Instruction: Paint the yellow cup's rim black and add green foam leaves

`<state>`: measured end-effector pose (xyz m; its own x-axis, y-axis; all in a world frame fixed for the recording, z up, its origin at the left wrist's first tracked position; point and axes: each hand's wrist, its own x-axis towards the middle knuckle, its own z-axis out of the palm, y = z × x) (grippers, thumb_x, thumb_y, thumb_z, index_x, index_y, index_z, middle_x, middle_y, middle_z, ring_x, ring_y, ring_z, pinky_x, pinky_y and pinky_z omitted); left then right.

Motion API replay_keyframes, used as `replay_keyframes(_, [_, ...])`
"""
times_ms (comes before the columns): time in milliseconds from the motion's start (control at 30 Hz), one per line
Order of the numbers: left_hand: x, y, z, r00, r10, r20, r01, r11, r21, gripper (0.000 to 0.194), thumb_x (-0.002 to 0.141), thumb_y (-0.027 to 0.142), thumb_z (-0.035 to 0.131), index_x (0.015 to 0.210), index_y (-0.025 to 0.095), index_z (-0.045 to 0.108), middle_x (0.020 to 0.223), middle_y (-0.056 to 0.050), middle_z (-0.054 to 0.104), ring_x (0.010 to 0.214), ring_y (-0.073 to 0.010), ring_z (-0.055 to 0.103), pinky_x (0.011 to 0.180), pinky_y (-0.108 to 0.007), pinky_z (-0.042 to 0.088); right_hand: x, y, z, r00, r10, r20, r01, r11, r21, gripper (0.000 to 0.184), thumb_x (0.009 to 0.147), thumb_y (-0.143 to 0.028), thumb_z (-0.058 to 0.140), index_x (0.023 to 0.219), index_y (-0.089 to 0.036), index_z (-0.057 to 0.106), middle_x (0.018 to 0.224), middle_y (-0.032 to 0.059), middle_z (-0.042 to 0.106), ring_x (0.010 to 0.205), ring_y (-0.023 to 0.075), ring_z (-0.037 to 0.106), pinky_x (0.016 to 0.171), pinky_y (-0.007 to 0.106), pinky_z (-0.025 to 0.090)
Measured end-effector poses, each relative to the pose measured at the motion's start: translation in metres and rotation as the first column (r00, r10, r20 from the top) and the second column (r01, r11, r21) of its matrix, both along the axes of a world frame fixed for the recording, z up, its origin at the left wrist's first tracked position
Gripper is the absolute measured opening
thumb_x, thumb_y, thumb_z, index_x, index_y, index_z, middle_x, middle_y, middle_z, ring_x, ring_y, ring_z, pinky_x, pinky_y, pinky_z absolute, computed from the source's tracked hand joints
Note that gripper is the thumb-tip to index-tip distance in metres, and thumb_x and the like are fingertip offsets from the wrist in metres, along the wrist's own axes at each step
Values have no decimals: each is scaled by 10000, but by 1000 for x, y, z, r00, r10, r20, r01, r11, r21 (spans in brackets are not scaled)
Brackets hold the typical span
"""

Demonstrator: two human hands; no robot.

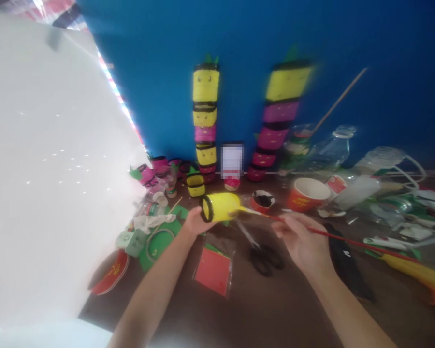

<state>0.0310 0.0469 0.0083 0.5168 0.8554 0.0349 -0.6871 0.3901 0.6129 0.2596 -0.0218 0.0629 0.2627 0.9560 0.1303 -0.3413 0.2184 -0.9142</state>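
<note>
The left grip (199, 222), partly hidden, held a yellow container (224, 207); the right grip (302, 241) pinched a brush (342, 239) whose tip was indistinct.

Your yellow cup (223, 208) looks smooth and glossy, and your brush (328, 234) has a slick handle. Your scissors (254, 245) show metal blades and dark, plastic-looking grips; your packet (223, 244) is clear plastic around paper (213, 271). You face a matt wall (239, 96), a clear plastic bottle (333, 150) and a wooden-looking stick (339, 102).
</note>
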Motion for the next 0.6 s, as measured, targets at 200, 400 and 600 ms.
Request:
replay_keyframes(200, [-1,1,-3,999,26,-40,-27,999,-22,712,590,386,629,1227,102,486,1109,-150,625,1267,-354,360,1075,-499,166,-8,-3,0,998,61,-12,-62,998,-22,138,604,-319,753,613,-209,671,512,14,656,412,123,561,384,237,428])
replay_keyframes(400, [0,2,-4,1000,19,12,-19,1000,-6,720,597,401,625,1224,76,487,1165,-167,594,1292,-352,320,1078,-473,193,-1,1,0,998,-12,-69,12,1000,4,105,590,-286,759,612,-220,681,505,0,648,428,122,567,383,226,411])
replay_keyframes(600, [0,1,-2,1000,6,12,-6,1000,-2,663,599,368,625,1194,92,521,1133,-145,623,1276,-329,359,1082,-459,193,-11,-3,-1,995,92,-42,-94,995,-34,130,602,-329,765,621,-221,695,514,16,658,425,116,552,395,233,424])
